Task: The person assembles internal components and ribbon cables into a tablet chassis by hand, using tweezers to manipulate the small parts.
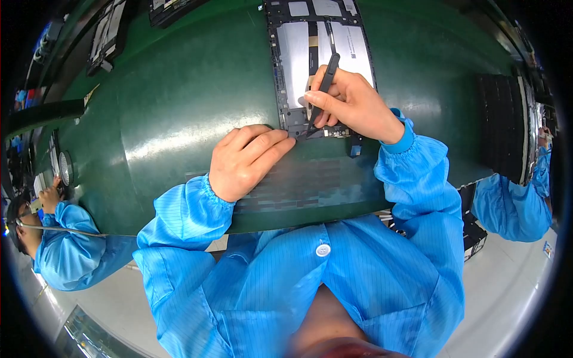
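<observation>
An opened tablet [290,62] lies on the green mat, its silver battery plates and black frame showing. My right hand [355,107] is closed around black tweezers [325,83], whose tips point down at the lower edge of the tablet. Beside its lower left corner rests my left hand [248,158], fingers together and stretched out, the fingertips touching the frame. No object shows in the left hand. A short black flex piece [356,146] with a blue end sticks out below the tablet's lower right edge. My right palm and fingers hide part of the tablet's lower right area.
The green mat [197,89] covers the bench. A stack of black panels [500,128] stands at the right edge, and more opened devices [107,36] lie at the far left. A dark arm-like bar [48,116] reaches in from the left. Co-workers in blue [71,244] sit at both sides.
</observation>
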`<state>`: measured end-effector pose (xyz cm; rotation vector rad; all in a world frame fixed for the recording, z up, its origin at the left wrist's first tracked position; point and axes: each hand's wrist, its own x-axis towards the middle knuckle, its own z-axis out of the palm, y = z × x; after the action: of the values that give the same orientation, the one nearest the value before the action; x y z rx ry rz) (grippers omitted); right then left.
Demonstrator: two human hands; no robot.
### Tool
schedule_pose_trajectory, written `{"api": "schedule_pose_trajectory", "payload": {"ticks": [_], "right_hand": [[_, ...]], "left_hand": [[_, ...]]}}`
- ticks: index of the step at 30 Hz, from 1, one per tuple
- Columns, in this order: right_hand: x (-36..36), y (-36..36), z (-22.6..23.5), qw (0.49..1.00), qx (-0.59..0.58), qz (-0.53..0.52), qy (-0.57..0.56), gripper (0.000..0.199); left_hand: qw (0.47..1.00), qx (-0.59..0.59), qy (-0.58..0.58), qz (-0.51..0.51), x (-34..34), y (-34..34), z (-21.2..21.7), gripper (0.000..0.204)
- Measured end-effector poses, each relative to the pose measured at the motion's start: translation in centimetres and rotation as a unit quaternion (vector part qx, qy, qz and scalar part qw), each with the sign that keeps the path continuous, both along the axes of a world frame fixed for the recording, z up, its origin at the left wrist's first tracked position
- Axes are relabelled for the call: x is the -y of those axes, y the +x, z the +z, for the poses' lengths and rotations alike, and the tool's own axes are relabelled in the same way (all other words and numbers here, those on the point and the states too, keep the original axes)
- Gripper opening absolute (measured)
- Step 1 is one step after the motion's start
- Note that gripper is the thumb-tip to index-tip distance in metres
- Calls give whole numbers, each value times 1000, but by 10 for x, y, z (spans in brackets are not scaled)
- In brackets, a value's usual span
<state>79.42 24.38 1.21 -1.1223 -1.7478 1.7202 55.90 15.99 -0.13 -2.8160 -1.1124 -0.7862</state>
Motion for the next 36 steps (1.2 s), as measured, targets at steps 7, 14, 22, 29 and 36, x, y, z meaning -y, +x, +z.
{"api": "schedule_pose_trajectory", "payload": {"ticks": [7,14,22,29,36], "right_hand": [[-2,-2,-6,1000,-3,-11,8,21],[-11,-11,-13,1000,-6,-20,9,21],[-9,7,-14,997,-54,-54,2,24],[5,32,-16,993,-50,-88,62,18],[5,31,-17,995,-48,-65,56,13]], "left_hand": [[1000,7,-15,6,-3,3,1,34],[999,5,-29,11,-12,-7,-5,35],[996,-94,-3,-1,-13,2,6,46],[996,-87,-19,-17,-20,1,8,47],[996,-74,-51,-6,-19,2,10,48]]}}
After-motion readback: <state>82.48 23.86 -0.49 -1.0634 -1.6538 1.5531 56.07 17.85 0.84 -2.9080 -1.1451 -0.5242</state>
